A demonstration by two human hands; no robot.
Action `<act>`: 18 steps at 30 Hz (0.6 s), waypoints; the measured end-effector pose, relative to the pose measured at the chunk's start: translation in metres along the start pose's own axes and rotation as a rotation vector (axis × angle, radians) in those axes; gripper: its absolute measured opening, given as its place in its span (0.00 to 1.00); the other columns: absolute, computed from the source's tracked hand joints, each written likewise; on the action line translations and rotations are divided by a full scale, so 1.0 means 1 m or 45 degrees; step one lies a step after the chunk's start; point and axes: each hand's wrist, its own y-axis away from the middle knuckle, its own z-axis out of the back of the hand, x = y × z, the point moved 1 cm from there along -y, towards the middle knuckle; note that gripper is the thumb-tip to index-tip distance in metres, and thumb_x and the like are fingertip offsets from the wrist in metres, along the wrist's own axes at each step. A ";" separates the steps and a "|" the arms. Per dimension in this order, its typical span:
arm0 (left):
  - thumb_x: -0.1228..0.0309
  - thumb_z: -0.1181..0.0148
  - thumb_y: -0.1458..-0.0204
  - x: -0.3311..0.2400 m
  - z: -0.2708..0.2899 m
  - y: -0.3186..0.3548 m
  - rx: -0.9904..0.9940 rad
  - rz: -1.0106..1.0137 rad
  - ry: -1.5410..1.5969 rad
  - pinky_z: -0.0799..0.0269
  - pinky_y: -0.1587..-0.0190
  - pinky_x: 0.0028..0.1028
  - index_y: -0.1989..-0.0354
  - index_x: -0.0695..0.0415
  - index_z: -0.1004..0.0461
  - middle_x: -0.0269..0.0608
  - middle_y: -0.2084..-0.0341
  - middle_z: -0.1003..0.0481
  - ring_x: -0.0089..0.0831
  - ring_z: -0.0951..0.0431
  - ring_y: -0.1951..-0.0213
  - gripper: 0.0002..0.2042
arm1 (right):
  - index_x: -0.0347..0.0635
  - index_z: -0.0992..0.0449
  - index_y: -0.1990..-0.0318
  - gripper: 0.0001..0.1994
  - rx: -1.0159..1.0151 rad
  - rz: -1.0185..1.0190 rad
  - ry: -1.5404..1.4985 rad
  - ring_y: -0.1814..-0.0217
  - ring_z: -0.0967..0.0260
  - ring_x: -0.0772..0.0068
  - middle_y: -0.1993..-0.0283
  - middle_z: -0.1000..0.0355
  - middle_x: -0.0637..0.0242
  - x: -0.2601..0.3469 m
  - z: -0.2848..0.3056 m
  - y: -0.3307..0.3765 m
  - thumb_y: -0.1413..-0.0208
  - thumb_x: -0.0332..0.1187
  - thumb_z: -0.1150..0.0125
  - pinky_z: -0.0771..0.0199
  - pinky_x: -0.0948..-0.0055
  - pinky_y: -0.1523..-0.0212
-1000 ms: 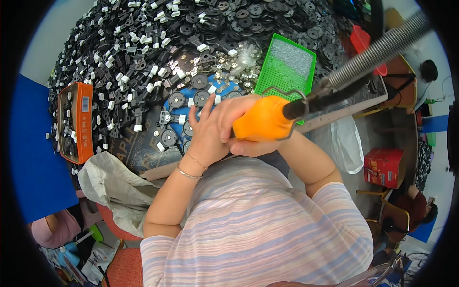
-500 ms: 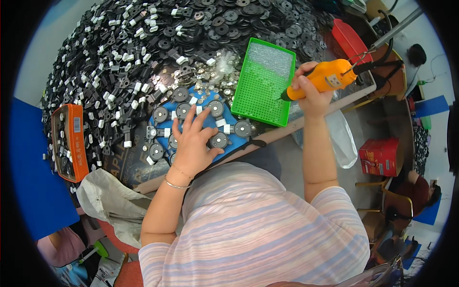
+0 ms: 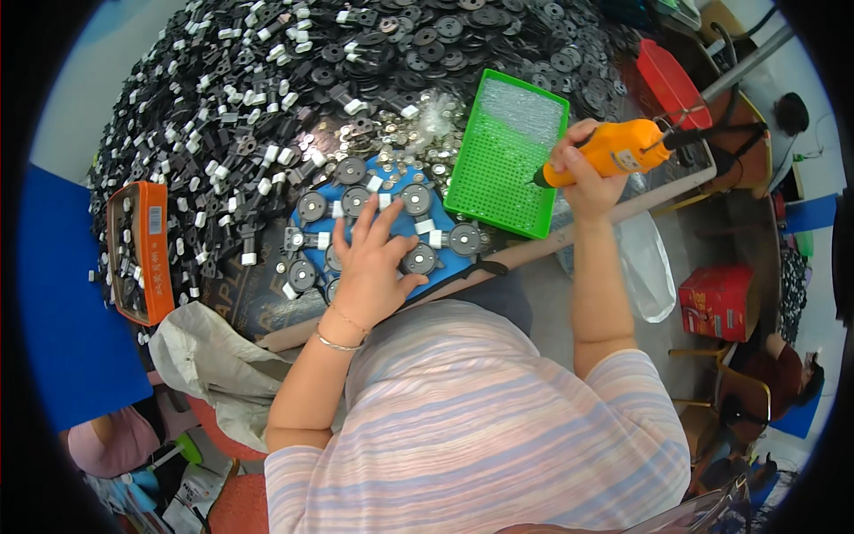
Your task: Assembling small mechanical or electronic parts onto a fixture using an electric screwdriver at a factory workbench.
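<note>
The person wears a short-sleeved top (image 3: 480, 418) striped across in pale pink, lilac and soft blue, its sleeves ending above the elbows on bare forearms, and a thin silver bangle (image 3: 338, 341) circles the wrist of the left hand (image 3: 369, 271), whose fingers (image 3: 382, 222) carry no rings.

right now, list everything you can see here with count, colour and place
loose parts: too many to count, black with white pieces, heaped across the table's far side
round discs: about ten, grey, on the blue mat
blue mat: one, under the left hand
small metal bits: many, silver, behind the mat
green tray: one, right of the mat
orange box: one, far left, holding small parts
red tray: one, upper right
red carton: one, on the floor at right
white bag: one, lower left
electric screwdriver: one, orange, tip over the green tray
left hand: spread flat on the discs
right hand: gripping the electric screwdriver
</note>
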 end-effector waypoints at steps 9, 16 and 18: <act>0.68 0.30 0.77 0.037 0.025 0.003 -0.338 0.042 0.065 0.47 0.50 0.38 0.58 0.54 0.31 0.41 0.57 0.35 0.40 0.38 0.53 0.29 | 0.34 0.35 0.65 0.10 -0.024 0.042 -0.171 0.78 0.38 0.75 0.70 0.35 0.59 0.020 -0.016 -0.006 0.58 0.18 0.47 0.35 0.79 0.76; 0.64 0.30 0.77 0.039 0.018 0.007 -0.213 0.069 -0.017 0.52 0.48 0.39 0.63 0.55 0.27 0.37 0.62 0.33 0.36 0.37 0.55 0.25 | 0.38 0.32 0.70 0.11 0.388 -0.102 -0.250 0.71 0.37 0.73 0.72 0.34 0.63 0.021 -0.103 0.015 0.64 0.22 0.41 0.35 0.78 0.72; 0.64 0.30 0.77 0.039 0.015 0.005 -0.216 0.077 -0.032 0.52 0.48 0.41 0.65 0.55 0.26 0.36 0.63 0.33 0.35 0.37 0.55 0.24 | 0.40 0.32 0.71 0.10 0.487 -0.143 -0.275 0.70 0.37 0.73 0.72 0.33 0.65 0.014 -0.127 0.024 0.65 0.23 0.39 0.36 0.76 0.69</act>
